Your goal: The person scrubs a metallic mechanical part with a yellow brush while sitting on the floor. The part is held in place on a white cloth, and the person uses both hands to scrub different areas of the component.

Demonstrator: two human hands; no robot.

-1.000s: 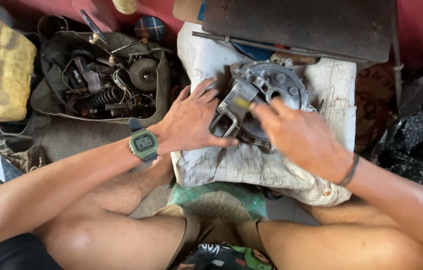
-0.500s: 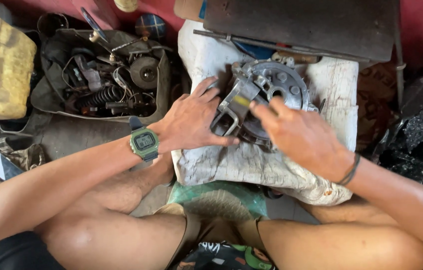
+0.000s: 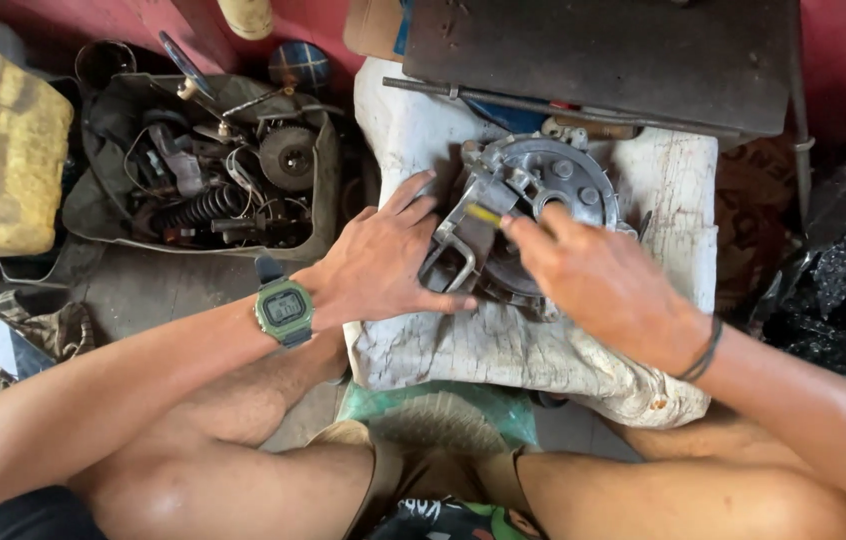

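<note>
A round grey metal engine part (image 3: pixel 553 185) with bolts and a bracket lies on a worn white block (image 3: pixel 503 340) in front of me. My left hand (image 3: pixel 378 265), with a green watch on the wrist, presses flat on the part's left side and bracket, fingers spread. My right hand (image 3: pixel 593 285) reaches in from the right and pinches a small tool with a yellow band (image 3: pixel 483 214) against the part's middle. The tool's tip is hidden by the bracket.
A dark tray of springs, gears and loose metal parts (image 3: pixel 208 175) sits to the left. A yellowish foam block (image 3: pixel 13 150) lies at far left. A dark metal plate (image 3: pixel 593 55) rests behind the white block. Black plastic (image 3: pixel 843 280) is heaped at right. My bare knees are below.
The view has shifted slightly. Both hands stay on the metal part, with my right hand nudged a little up and left.
</note>
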